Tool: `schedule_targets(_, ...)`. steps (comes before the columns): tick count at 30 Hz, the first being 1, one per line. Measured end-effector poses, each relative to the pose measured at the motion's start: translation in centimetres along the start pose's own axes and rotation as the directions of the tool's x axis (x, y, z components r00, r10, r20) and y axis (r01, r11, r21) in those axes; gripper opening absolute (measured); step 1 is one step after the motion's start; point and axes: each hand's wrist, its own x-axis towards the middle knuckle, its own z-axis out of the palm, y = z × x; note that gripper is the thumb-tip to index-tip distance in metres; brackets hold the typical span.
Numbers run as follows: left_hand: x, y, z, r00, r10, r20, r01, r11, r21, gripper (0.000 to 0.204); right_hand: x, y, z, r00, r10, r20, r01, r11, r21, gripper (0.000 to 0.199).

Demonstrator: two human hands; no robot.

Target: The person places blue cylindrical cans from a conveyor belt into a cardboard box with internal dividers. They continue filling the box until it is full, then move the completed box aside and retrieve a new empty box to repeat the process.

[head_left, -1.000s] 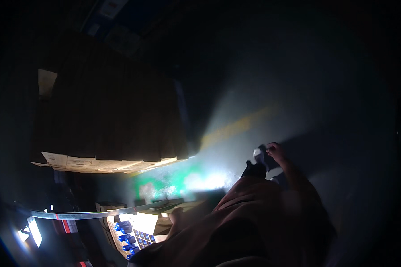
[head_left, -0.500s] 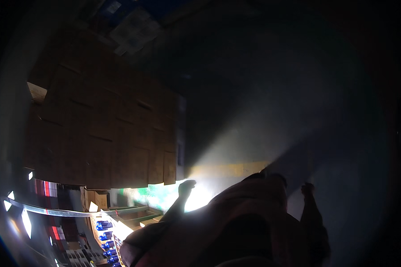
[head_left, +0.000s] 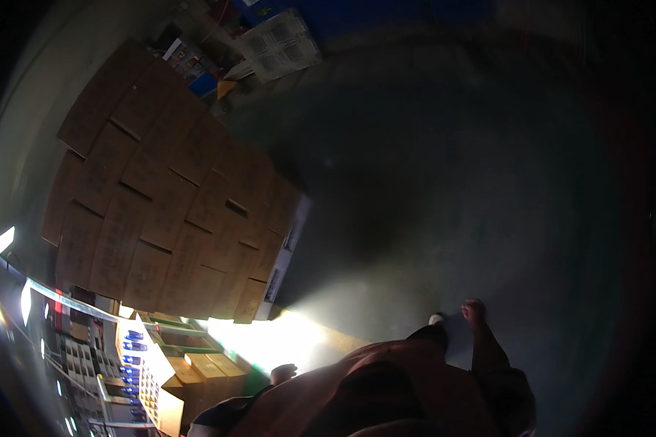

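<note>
So I'm standing here and it's pretty dim, with one really blown-out patch of light on the floor (head_left: 444, 197) just ahead of the person's left hand (head_left: 283, 373). That hand is low by their side, partly tucked behind their reddish top (head_left: 295, 399), fingers looking kinda curled, but it's small and badly lit so honestly can't tell if there's anything in it. Right hand (head_left: 474, 312) is out on the other side, arm away from the body, fingers bunched into what looks like a loose fist; can't tell whether it's gripping something either. It's near a pale-tipped shoe (head_left: 436, 319) poking out past the top. Closest stuff to the left hand is a few closed brown cartons (head_left: 205, 368) off to its left, apart from it. Next to those, further left, there's an open carton with a divider grid (head_left: 149, 388) and a row of blue bottles (head_left: 132, 347) along it. A shiny rail (head_left: 73, 300) curves by just past that. Then the big one: a wall of stacked brown boxes (head_left: 171, 204) up ahead on the left, well clear of both hands. Beyond it, a grey patterned panel (head_left: 280, 45) leans near something blue.
</note>
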Motion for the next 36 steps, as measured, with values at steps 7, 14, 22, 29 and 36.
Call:
schedule_targets(7, -3.6, 6.0, 7.1, 0.983, 0.011, -0.183, -0.036, 0.991, -0.131, 0.020, 6.0, -15.5, 3.7, 0.995, -0.082, 0.060, 0.076, 0.993, 0.092, 0.024)
schedule_targets(14, -5.6, 2.4, 9.5, 0.978, 0.012, -0.208, -0.002, 0.999, 0.047, 0.025, 5.2, -10.3, 3.0, 0.983, 0.050, 0.176, -0.049, 0.999, -0.011, 0.009)
schedule_targets(22, -11.2, -3.0, 11.9, 0.928, -0.125, -0.350, 0.027, 0.962, -0.271, 0.018, 4.0, -7.4, 3.8, 0.965, 0.230, 0.125, -0.208, 0.963, -0.171, 0.009)
schedule_targets(29, -13.5, -5.6, 11.7, 0.893, -0.180, -0.413, -0.009, 0.909, -0.417, 0.018, 3.4, -6.1, 7.7, 0.958, 0.133, 0.253, 0.037, 0.821, -0.570, 0.008)
schedule_targets(36, -16.3, -19.8, 7.7, 0.890, -0.262, -0.373, -0.066, 0.736, -0.674, 0.022, -2.6, 3.8, 17.4, 0.894, 0.049, 0.446, 0.182, 0.869, -0.460, 0.018)
